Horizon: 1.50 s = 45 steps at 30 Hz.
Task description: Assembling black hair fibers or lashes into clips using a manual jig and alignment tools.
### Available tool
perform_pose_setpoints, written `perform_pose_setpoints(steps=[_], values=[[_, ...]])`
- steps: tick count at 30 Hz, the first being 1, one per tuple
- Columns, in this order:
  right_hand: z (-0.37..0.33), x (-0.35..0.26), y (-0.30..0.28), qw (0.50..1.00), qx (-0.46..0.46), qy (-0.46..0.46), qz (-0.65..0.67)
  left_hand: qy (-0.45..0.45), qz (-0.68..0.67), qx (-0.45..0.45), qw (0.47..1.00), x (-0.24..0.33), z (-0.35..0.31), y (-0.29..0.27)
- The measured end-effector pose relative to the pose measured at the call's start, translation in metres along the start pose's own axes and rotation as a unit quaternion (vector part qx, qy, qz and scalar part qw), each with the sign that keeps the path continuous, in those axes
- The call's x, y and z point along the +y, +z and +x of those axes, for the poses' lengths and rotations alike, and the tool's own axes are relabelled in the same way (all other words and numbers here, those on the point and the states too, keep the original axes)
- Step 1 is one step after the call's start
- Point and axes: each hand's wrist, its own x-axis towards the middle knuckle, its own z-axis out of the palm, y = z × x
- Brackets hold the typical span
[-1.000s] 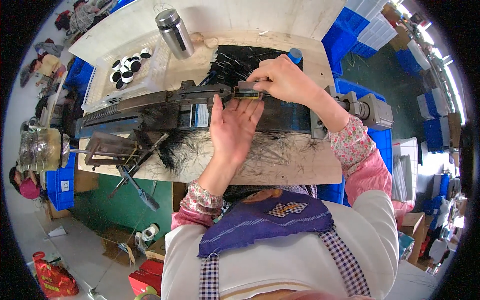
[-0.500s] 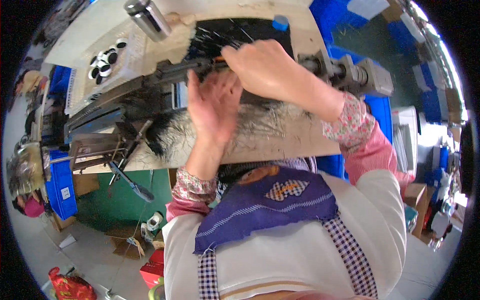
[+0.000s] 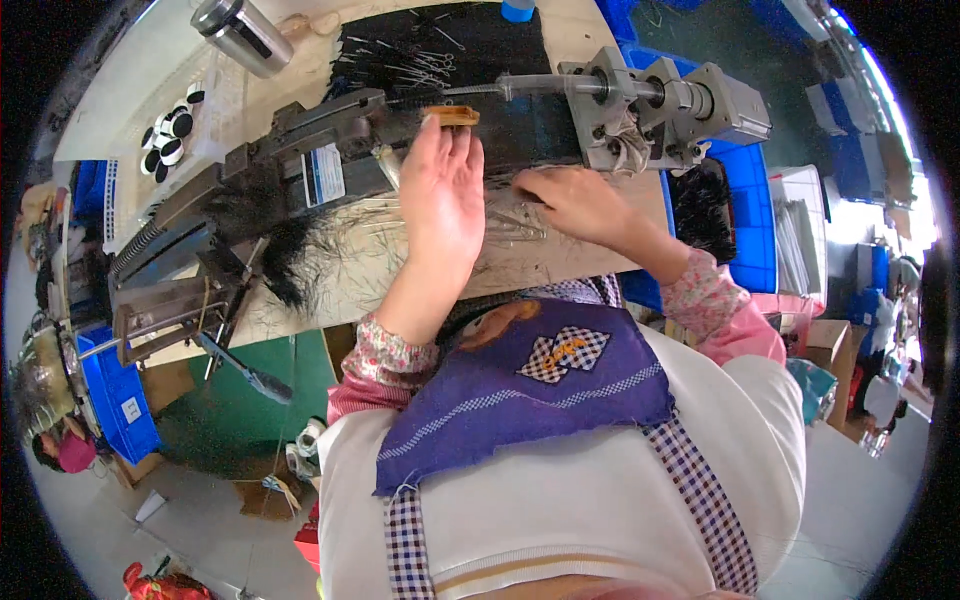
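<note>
Sm. rect. amber-brn block [image 3: 460, 116], long side approx. L–R, at fingers [image 3: 458, 150] of L hand [image 3: 443, 205], by dk. machine bed [image 3: 530, 135].

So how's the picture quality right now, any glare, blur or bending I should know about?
In the head view, glare washes out parts of the far right rim; the steel flask carries bright reflections; the long metal machine looks bowed, with fisheye bending likely adding to it; black fills the corners; the left hand and right hand look fairly sharp.
</note>
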Motion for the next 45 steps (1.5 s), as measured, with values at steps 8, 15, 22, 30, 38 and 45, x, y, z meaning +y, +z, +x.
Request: perform_pose_setpoints(steps=[8,15,22,30,38,45], values=[[0.005,0.010,0.008,0.997,-0.012,-0.070,-0.029,0.065,0.415,-0.132,0.898,0.068,-0.095,-0.053],[-0.006,-0.003,-0.058,0.968,0.173,-0.039,0.175,0.226,0.847,0.468,0.115,0.247,-0.191,-0.234],[-0.011,0.017,-0.100,0.838,0.328,0.030,0.434,0.102,0.732,0.552,0.386,0.217,-0.178,-0.207],[0.037,-0.067,-0.088,0.907,0.174,-0.083,0.375,0.231,0.738,-0.078,0.629,0.067,-0.103,-0.008],[0.072,-0.016,-0.105,0.946,0.248,-0.207,0.012,0.196,0.602,-0.040,0.773,0.080,-0.073,-0.047],[0.103,-0.008,-0.077,0.948,0.173,-0.247,-0.104,-0.028,0.267,-0.023,0.963,0.027,-0.054,0.012]])
